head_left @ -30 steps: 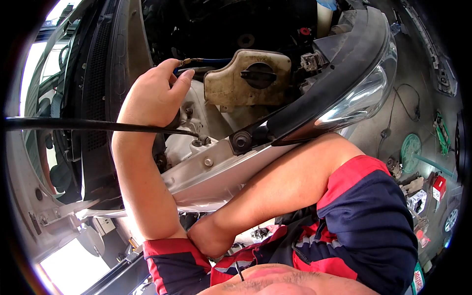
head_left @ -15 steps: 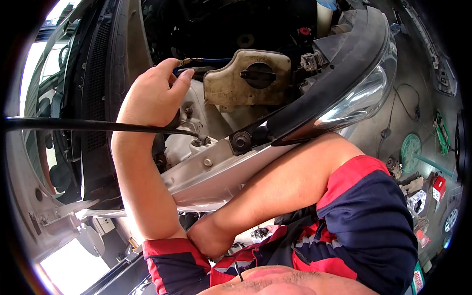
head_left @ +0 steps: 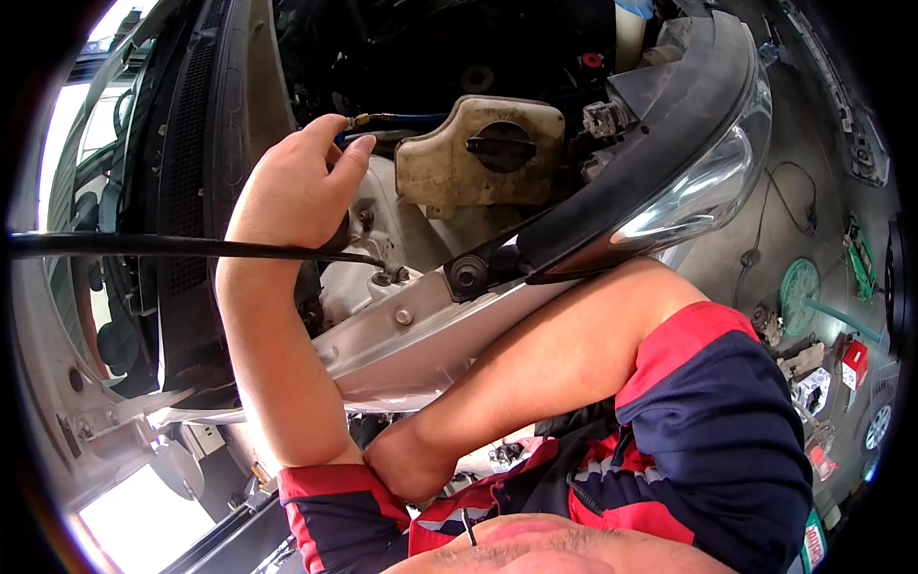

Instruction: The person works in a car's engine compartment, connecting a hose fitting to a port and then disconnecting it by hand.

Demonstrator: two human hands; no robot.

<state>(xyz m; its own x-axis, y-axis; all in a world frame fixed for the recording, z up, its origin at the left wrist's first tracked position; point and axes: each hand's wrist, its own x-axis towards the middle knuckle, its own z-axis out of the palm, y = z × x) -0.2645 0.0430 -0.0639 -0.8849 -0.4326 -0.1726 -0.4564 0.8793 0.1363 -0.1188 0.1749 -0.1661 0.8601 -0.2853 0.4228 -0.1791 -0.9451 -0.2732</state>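
My left hand [head_left: 298,182] reaches into the engine bay with thumb and forefinger closed round a small blue piece. Beside the fingertips is a brass hose fitting [head_left: 359,121], and a blue hose [head_left: 411,119] runs right from it. Just right of the hand stands a stained, yellowed plastic reservoir [head_left: 435,158] with a black cap [head_left: 501,146]. My right forearm lies across the silver fender [head_left: 402,368]. My right hand [head_left: 411,464] is tucked against my left elbow, its fingers hidden.
A black hood prop rod [head_left: 172,247] crosses over my left wrist. The headlight [head_left: 698,191] curves along the right. On the floor are a black cable [head_left: 765,210], a green round-ended item [head_left: 799,298] and a red box [head_left: 854,366]. The windshield cowl [head_left: 191,143] lies at left.
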